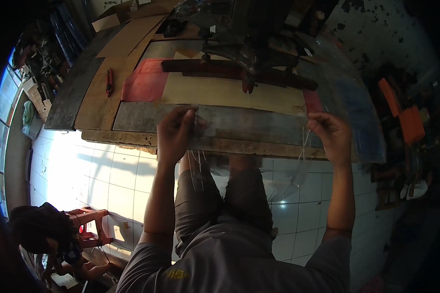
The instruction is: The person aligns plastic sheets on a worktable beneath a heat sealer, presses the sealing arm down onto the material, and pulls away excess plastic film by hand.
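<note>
My left hand (175, 131) pinches the left side of a clear plastic sheet (252, 134) at the front edge of the workbench. On the other side, my right hand (331, 133) grips the sheet's right part between thumb and fingers. The plastic hangs stretched between both hands and is hard to see against the bench. Thin white strings (304, 144) dangle below my right hand, and similar pale strands hang under my left. Just beyond the hands lies a cream strip (230, 95) with a red piece (145, 83) at its left, under a dark metal press bar (205, 67).
A red cutter (109, 82) lies on the bench's left side, near flat cardboard (127, 39). Clear plastic sheeting (364, 122) covers the bench's right end. At lower left a person (49, 239) sits low beside a red stool (90, 227). Orange items (410, 124) stand at right.
</note>
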